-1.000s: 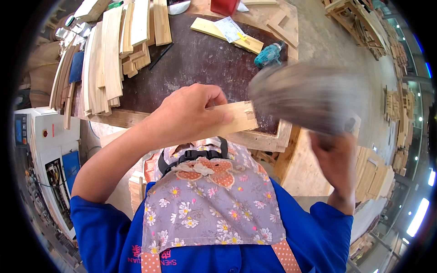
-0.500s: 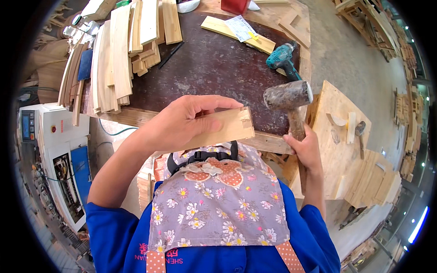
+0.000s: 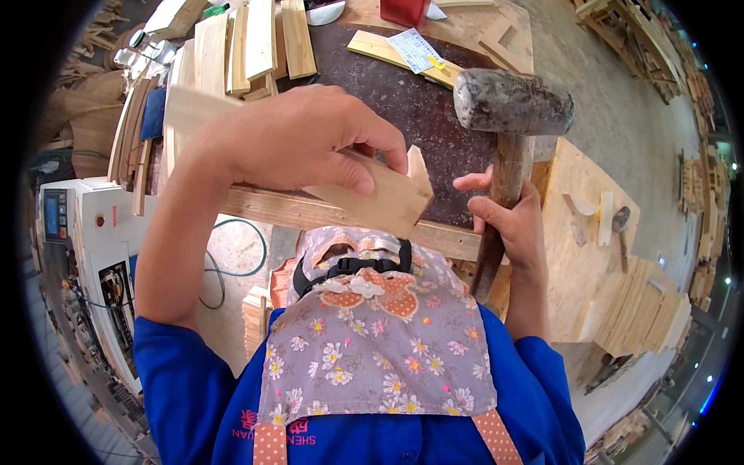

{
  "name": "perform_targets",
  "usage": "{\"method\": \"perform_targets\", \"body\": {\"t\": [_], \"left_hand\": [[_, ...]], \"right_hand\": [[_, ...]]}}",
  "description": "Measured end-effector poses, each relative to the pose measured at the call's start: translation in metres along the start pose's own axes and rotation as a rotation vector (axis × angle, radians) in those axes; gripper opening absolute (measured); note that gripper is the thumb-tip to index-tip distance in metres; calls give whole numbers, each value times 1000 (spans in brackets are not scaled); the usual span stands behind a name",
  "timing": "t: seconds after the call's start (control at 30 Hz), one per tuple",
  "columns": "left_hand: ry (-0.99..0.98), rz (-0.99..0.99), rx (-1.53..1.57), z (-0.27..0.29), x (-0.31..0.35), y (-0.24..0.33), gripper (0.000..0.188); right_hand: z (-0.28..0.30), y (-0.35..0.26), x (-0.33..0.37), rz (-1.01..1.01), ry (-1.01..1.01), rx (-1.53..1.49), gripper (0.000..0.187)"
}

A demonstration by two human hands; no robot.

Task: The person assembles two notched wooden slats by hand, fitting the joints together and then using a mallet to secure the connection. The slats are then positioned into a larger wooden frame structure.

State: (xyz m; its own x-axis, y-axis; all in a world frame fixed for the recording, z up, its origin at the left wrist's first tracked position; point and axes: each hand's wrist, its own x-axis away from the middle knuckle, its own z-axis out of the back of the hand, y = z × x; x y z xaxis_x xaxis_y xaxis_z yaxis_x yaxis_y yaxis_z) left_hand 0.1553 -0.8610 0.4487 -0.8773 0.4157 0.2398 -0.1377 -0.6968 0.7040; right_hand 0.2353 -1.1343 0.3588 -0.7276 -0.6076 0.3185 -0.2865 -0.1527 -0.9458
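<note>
My left hand point(image 3: 310, 139) is closed on a pale wooden board point(image 3: 380, 194), thumb on the near face and fingers over the top edge. The board is raised above the near edge of the dark worktable, its cut right end tilted up toward me. Part of it is hidden behind my hand and wrist. In my right hand point(image 3: 515, 225) is a mallet point(image 3: 508, 167) with a worn, dark cylindrical head and a wooden handle. Its head stands up, to the right of the board and apart from it. Thumb and forefinger stick out left past the handle.
The dark tabletop point(image 3: 372, 85) carries stacked wooden slats point(image 3: 256, 46) at the left and a strip with a paper slip point(image 3: 415, 50) at the back. A plywood surface point(image 3: 577, 170) with wood pieces and another hammer point(image 3: 621, 221) is at right. A white machine point(image 3: 85, 225) stands left.
The mallet has risen and come closer, its head now covering the power drill. My left hand has lifted and turned the board, so its end faces differently.
</note>
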Motion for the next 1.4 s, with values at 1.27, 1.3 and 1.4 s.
{"method": "perform_targets", "body": {"t": [1.27,1.3,1.4], "left_hand": [[1032,23,1135,-69,-31,-49,29],[1025,41,1114,-72,-32,-53,29],[1057,37,1139,-82,-35,-61,27]], "right_hand": [[4,-31,9,41,-2,347,41],[7,-38,11,143,1,573,42],[5,-63,13,341,-43,935,42]]}}
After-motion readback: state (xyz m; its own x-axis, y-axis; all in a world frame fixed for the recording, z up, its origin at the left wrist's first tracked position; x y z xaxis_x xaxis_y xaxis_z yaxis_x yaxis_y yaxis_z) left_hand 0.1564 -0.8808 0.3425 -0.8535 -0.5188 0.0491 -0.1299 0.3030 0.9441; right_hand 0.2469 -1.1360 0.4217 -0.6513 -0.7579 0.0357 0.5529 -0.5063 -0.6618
